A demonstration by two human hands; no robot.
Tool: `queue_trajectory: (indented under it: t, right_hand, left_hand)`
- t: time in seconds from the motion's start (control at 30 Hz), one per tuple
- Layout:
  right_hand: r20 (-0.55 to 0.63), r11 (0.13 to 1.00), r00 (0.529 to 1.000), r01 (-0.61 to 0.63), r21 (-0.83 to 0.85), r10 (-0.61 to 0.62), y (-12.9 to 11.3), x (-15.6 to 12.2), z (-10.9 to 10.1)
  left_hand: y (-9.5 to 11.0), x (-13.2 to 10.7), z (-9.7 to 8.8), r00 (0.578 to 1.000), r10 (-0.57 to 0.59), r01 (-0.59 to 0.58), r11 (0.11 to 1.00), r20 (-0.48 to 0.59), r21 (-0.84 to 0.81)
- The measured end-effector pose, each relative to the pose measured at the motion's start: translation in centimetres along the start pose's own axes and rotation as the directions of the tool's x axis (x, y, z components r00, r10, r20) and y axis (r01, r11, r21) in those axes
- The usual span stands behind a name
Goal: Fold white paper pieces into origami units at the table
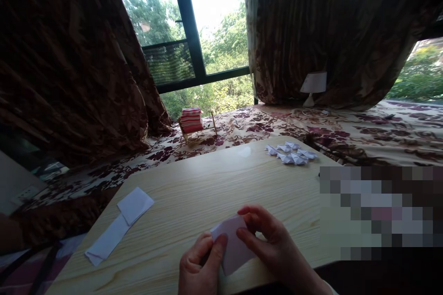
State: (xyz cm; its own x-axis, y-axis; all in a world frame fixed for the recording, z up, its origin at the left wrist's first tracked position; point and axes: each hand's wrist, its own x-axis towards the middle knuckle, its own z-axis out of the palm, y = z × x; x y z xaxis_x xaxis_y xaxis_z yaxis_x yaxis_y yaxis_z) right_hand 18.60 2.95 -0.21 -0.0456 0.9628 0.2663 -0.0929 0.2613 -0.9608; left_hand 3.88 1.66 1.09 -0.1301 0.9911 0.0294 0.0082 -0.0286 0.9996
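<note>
A small sheet of white paper point(236, 250) is held above the near edge of the wooden table point(194, 179). My left hand point(201, 260) pinches its left side, thumb on the face turned to me. On the right, my right hand point(268, 235) grips the upper right edge between thumb and fingers. The fingers behind the sheet are partly hidden. Further left on the table lie a square piece of white paper point(135, 205) and a long white paper strip point(109, 242), the square overlapping the strip's upper end.
Several folded white paper pieces point(292, 153) sit at the table's far right. Beyond are a small rack with striped cloths point(191, 120), a white lamp point(313, 84), a floral-covered ledge point(238, 124) and dark curtains point(69, 55). A blurred-out patch covers the right side.
</note>
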Motion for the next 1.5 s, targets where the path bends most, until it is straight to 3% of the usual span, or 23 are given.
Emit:
queue_trajectory:
  t: [0.3,0.5,0.7,0.93,1.37,1.5]
  right_hand:
    - [0.033,0.997,0.999,-0.015,-0.071,0.017,-0.6,0.2,-0.2]
    - [0.025,0.997,0.997,-0.073,0.026,0.072,-0.2,0.2,-0.4]
    - [0.049,0.998,0.997,-0.055,-0.004,0.055,-0.4,0.1,-0.4]
    - [0.063,0.992,0.998,0.028,-0.122,-0.02,-0.8,0.2,-0.3]
    - [0.025,0.988,0.996,0.092,-0.123,-0.09,-0.7,0.3,-0.3]
    - [-0.029,0.991,0.998,0.048,-0.125,-0.052,-0.4,0.2,-0.3]
  left_hand:
    - [-0.3,0.0,-0.2,0.999,0.045,-0.045,0.998,0.013,0.051]
    - [-1.2,0.1,-0.3,0.992,0.119,-0.123,0.985,0.044,0.117]
    - [-1.9,-0.1,-0.1,0.966,0.226,-0.226,0.974,-0.123,0.012]
    - [-1.3,-0.1,0.0,0.905,0.424,-0.423,0.894,0.03,0.15]
    - [-1.2,-0.3,0.0,0.9,0.433,-0.431,0.872,0.045,0.232]
    - [-1.2,-0.3,0.0,0.892,0.449,-0.448,0.86,0.053,0.246]
